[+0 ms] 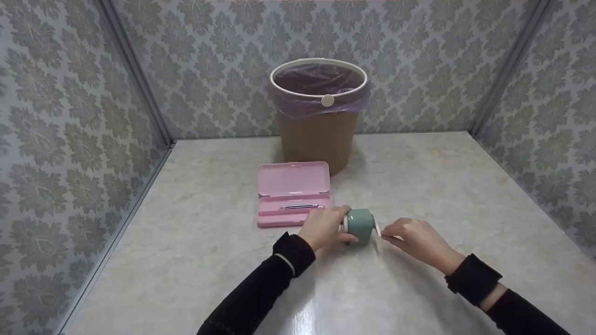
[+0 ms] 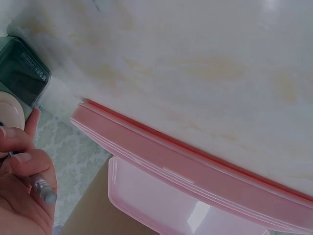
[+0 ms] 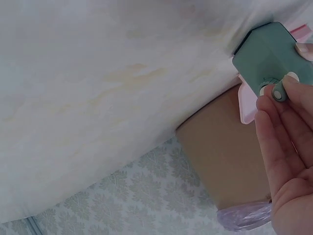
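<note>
A green crank pencil sharpener (image 1: 360,227) stands on the table, its round cream front facing left. My left hand (image 1: 324,226) is against that front. In the left wrist view its thumb and fingers pinch a pencil (image 2: 43,188), whose metal band and grey end stick out of the grip; the other end points at the sharpener's front. On the opposite side my right hand (image 1: 419,239) pinches the crank handle's small knob (image 3: 279,93) between thumb and finger. The sharpener's dark see-through drawer (image 2: 24,68) also shows in the left wrist view.
Behind the left hand lies an open pink pencil case (image 1: 293,180) with thin pens or pencils (image 1: 300,206) inside. A tall brown bin (image 1: 319,135) with a cream rim and purple liner stands at the back. Patterned walls (image 1: 209,83) border the table's back and sides.
</note>
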The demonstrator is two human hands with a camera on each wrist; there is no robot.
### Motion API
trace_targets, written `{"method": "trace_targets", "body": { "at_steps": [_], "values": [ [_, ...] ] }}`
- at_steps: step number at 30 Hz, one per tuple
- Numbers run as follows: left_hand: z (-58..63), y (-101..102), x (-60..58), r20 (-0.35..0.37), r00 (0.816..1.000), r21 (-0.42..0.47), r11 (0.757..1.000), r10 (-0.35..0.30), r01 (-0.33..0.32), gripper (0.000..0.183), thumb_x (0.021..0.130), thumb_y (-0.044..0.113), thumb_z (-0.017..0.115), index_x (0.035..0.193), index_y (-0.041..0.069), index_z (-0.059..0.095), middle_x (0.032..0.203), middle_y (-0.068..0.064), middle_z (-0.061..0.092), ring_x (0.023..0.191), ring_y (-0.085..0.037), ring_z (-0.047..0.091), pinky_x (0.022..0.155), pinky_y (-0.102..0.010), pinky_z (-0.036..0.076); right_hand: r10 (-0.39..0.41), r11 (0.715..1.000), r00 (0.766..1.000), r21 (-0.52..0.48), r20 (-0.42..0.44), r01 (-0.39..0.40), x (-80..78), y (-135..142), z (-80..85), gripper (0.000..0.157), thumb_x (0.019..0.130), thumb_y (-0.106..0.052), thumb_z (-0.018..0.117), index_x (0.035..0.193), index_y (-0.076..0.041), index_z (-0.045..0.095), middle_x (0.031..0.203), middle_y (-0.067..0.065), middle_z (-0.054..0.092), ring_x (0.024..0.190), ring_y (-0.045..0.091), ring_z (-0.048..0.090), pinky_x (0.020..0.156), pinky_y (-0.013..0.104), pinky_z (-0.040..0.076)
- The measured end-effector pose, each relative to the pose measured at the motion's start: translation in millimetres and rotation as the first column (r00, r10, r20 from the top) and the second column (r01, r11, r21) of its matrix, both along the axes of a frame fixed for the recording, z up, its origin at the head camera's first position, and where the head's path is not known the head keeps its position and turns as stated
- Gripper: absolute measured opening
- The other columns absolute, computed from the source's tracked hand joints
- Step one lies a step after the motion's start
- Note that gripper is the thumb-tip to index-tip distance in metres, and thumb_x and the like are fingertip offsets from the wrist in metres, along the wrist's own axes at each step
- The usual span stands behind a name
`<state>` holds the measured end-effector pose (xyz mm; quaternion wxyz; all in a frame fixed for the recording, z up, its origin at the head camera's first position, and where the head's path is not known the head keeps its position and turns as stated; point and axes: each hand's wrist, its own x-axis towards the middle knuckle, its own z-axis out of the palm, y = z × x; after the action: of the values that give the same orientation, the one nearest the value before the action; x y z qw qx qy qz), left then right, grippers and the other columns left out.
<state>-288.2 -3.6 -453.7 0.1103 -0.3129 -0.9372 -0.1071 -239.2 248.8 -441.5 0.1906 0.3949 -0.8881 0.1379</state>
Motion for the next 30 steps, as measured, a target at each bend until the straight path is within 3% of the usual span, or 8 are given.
{"method": "trace_targets", "body": {
  "at_steps": [12, 30],
  "values": [
    [0.4, 0.1, -0.9, -0.003, 1.0, 0.001, 1.0, -0.015, 0.015, 0.061, 0.078, 0.061, 0.081, 0.119, 0.018, 0.066, 0.101, 0.006, 0.077, 0.087, -0.011, 0.072, 0.071, -0.031, 0.057, -0.036, 0.999, 0.996, -0.017, -0.077, 0.035, -2.3, -0.2, 20.2, 0.013, 0.083, -0.003, 0.08, 0.092, -0.013, 0.079, 0.082, 0.001, 0.077, 0.077, 0.016, 0.071, 0.067, 0.031, 0.059],
    [-0.2, 1.4, -0.2, -0.001, 1.0, 0.007, 1.0, 0.006, -0.006, 0.062, 0.077, 0.059, 0.082, 0.119, 0.017, 0.065, 0.099, 0.006, 0.077, 0.083, -0.012, 0.071, 0.066, -0.032, 0.054, -0.184, 0.983, 0.983, -0.013, -0.003, 0.184, -33.5, -12.1, 32.6, 0.011, 0.085, -0.001, 0.078, 0.095, -0.007, 0.081, 0.088, 0.008, 0.08, 0.082, 0.024, 0.075, 0.071, 0.04, 0.062]
  ]
}}
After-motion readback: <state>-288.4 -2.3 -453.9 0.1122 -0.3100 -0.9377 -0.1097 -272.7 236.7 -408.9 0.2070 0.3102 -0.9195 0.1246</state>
